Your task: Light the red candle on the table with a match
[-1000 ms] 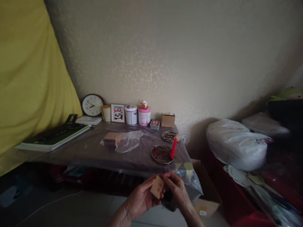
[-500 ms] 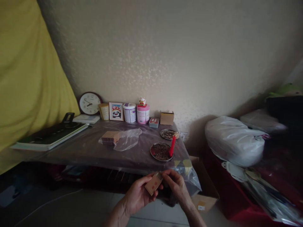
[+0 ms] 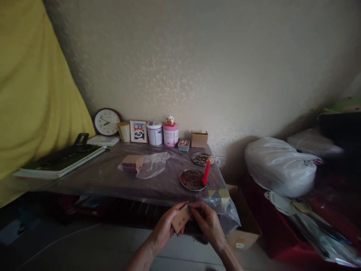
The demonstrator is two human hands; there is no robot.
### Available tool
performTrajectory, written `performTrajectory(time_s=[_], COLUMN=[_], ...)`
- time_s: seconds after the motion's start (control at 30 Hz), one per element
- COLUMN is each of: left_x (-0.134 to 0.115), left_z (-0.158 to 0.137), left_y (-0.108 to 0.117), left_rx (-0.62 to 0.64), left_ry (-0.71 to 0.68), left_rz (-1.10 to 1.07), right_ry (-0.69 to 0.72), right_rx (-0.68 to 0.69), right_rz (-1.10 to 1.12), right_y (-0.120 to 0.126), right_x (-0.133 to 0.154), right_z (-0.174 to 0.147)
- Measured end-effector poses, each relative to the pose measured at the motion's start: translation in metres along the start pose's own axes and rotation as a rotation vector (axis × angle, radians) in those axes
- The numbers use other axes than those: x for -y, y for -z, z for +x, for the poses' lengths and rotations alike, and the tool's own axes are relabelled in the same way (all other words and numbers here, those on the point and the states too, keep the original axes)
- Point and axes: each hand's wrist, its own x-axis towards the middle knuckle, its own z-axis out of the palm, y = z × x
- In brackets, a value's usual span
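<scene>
Matchbox point(image 3: 179, 223) sits low centre of frame, just below the worktop point(image 3: 107, 177) edge, a bit lower and flatter than a second ago. Left hand point(image 3: 166, 229) grips its body; right hand point(image 3: 208, 222) fingertips pinch at its upper end, closer in than before, looks like working the drawer. Red candle point(image 3: 206, 172) on a metal dish point(image 3: 193, 179) just above.

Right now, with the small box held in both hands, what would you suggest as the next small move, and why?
Probably slide the small matchbox open: the left hand grips its body, and the right hand pinches its upper end. The red candle stands unlit on a plate just ahead.
</scene>
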Motion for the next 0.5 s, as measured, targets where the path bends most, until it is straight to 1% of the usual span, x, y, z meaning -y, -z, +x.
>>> performTrajectory(time_s=[0.13,0.2,0.37,0.5], left_x=[0.0034,0.0045,0.0018,0.0003], left_z=[0.0010,0.0013,0.0008,0.0025], left_y=[0.0020,0.0027,0.0008,0.0001], left_rx=[0.005,0.003,-0.024,-0.049], left_ry=[-0.062,-0.066,0.011,0.046], left_rz=[0.030,0.035,-0.048,-0.079], right_ry=[0.039,0.047,0.061,0.097], right_rx=[-0.006,-0.006,0.019,0.036], right_rz=[-0.058,-0.083,-0.120,-0.165], right_y=[0.0004,0.0006,0.0017,0.0032], right_x=[0.0018,0.0020,0.0032,0.0043], right_z=[-0.0009,-0.0013,-0.0014,-0.0005])
